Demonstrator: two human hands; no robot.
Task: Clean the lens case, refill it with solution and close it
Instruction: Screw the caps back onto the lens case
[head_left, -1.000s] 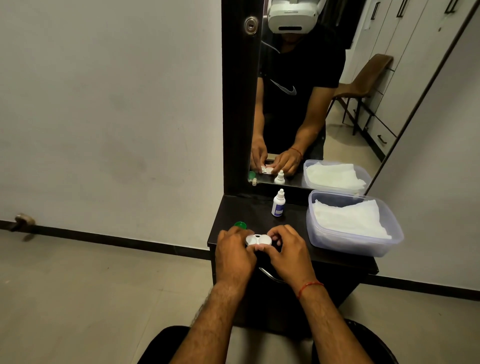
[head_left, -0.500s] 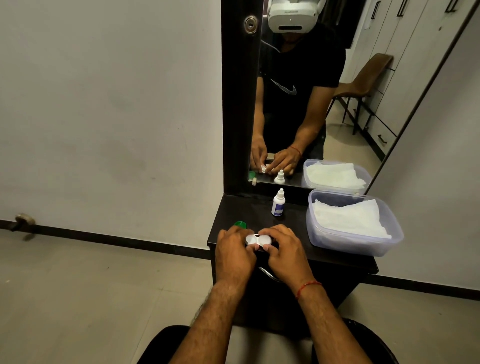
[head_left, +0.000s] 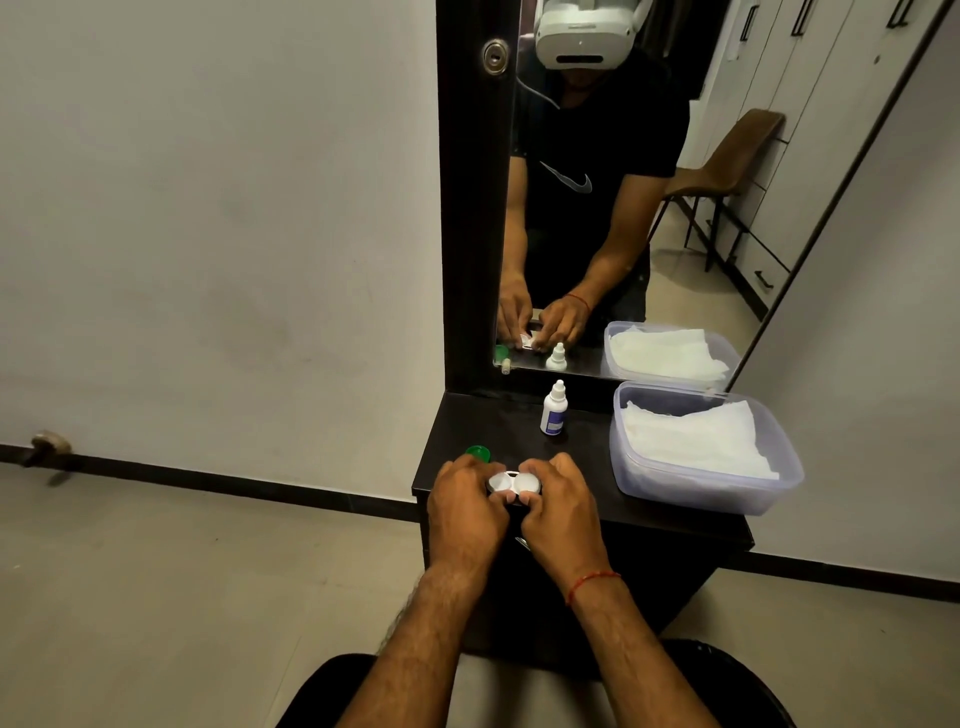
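A small white lens case (head_left: 514, 484) with two round wells sits between both my hands, just above the front of the dark shelf (head_left: 587, 467). My left hand (head_left: 465, 512) grips its left side and my right hand (head_left: 563, 512) grips its right side, fingers curled around it. A green cap (head_left: 478, 453) lies on the shelf just behind my left hand. A small white solution bottle (head_left: 554, 409) with a blue label stands upright further back, near the mirror.
A clear plastic tub (head_left: 701, 486) holding white tissues (head_left: 693, 439) fills the shelf's right side. A tall mirror (head_left: 623, 182) rises behind the shelf and reflects my hands and the objects. White wall is to the left, tiled floor below.
My right hand's fingers have shifted a little on the case's right side. The case and my left hand stay in the same place.
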